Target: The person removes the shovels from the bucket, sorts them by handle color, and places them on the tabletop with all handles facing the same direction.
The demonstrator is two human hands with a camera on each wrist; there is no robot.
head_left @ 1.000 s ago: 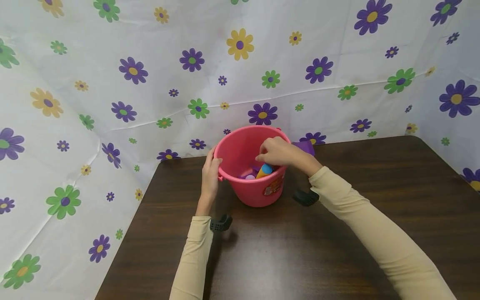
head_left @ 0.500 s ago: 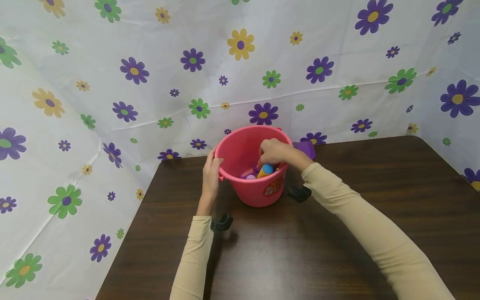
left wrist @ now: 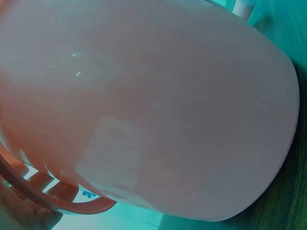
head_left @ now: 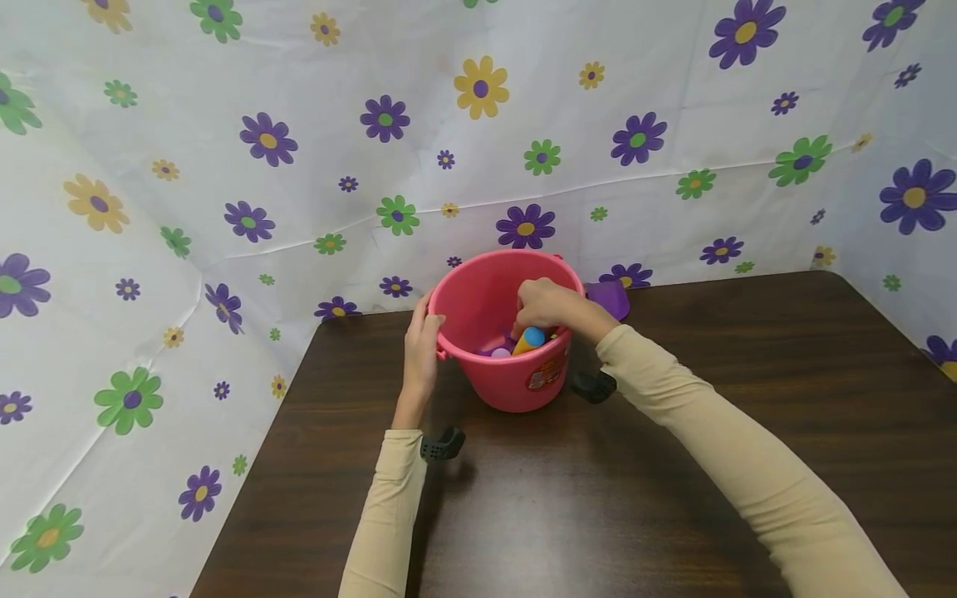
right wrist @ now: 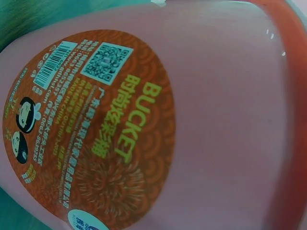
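A pink bucket (head_left: 489,374) stands on the dark table, its mouth facing my view. My left hand (head_left: 420,349) grips the left side of its rim, thumb inside; in the left wrist view, fingers (left wrist: 38,182) show beside the bucket's handle (left wrist: 86,207). Over the right rim reaches my right hand (head_left: 544,303), its fingers pointing down inside and partly hidden; I cannot tell whether they hold anything. Just below those fingers lies an orange piece with a blue end (head_left: 532,337), beside a pale lilac round piece (head_left: 500,353) and purple ones. The right wrist view shows the bucket's label (right wrist: 96,129).
Behind the bucket's right side sits a purple object (head_left: 611,299), partly hidden by it. The brown wooden table (head_left: 748,374) ends at the back against a white sheet with printed flowers (head_left: 478,149). Dark bands sit at both wrists.
My right hand has moved slightly left and lower into the bucket, the forearm following. My left hand keeps its grip on the rim, and the bucket stays in place.
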